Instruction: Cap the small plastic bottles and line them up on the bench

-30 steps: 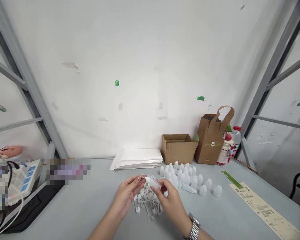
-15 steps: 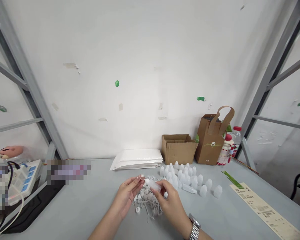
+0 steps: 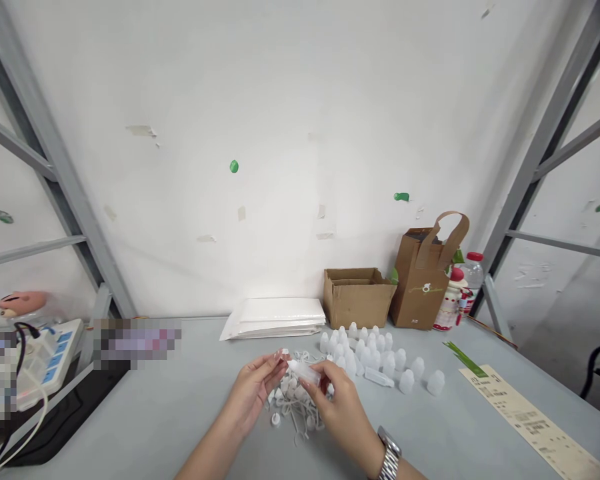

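Note:
My right hand (image 3: 337, 397), with a metal-banded watch on its wrist, grips a translucent white squeeze bottle (image 3: 305, 373). The bottle lies tilted, its narrow nozzle pointing left at my other fingers. My left hand (image 3: 260, 387) is closed in a pinch at that tip, with a small white cap (image 3: 285, 351) showing at the fingertips; the fingers partly hide it. Under both hands spreads a pile of white caps with cords (image 3: 293, 399). One loose cap (image 3: 276, 420) sits at the pile's near left edge. Several similar translucent bottles (image 3: 373, 359) stand to the right, with one lying down (image 3: 379, 378).
White padded envelopes (image 3: 275, 317) are stacked against the wall. Beside them stand an open cardboard box (image 3: 361, 303), a brown paper bag (image 3: 420, 293) and a red-capped bottle (image 3: 473, 273). A printed paper strip (image 3: 530, 420) lies right. A power strip (image 3: 55, 363) with cables is left.
The bottle in my right hand has shifted slightly left and down, its nozzle closer to my left fingertips. My left hand stays almost in place.

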A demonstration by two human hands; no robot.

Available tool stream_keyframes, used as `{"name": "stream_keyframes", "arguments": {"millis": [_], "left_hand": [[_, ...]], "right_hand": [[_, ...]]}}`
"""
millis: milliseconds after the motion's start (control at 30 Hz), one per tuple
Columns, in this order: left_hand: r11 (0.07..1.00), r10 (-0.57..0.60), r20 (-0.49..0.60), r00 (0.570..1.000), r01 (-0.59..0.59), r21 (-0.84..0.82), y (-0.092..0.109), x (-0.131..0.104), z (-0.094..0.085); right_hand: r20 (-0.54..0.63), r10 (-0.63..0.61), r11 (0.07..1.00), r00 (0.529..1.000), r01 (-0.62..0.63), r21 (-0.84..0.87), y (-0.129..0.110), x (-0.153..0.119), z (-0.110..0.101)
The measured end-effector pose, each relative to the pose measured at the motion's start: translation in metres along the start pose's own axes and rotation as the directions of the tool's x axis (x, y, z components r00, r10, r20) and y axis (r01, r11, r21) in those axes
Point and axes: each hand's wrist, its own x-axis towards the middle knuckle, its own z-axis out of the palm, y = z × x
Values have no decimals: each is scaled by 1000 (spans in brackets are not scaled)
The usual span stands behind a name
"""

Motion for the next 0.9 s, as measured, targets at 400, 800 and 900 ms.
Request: {"name": "stream_keyframes", "arguments": {"millis": [400,800,900], "left_hand": [[994,45,31,998,-48,97,1,3,-5],[924,119,49,992,-128,360,4,2,-7],[891,141,44,989,-146,430,1,5,-9]], "right_hand": [[-5,-13,997,1000,12,-75,-1,-2,2],[25,-15,986,1000,19,-167,-2,-3,3],[19,-3,987,1000,6,-159,-1,-3,4]]}}
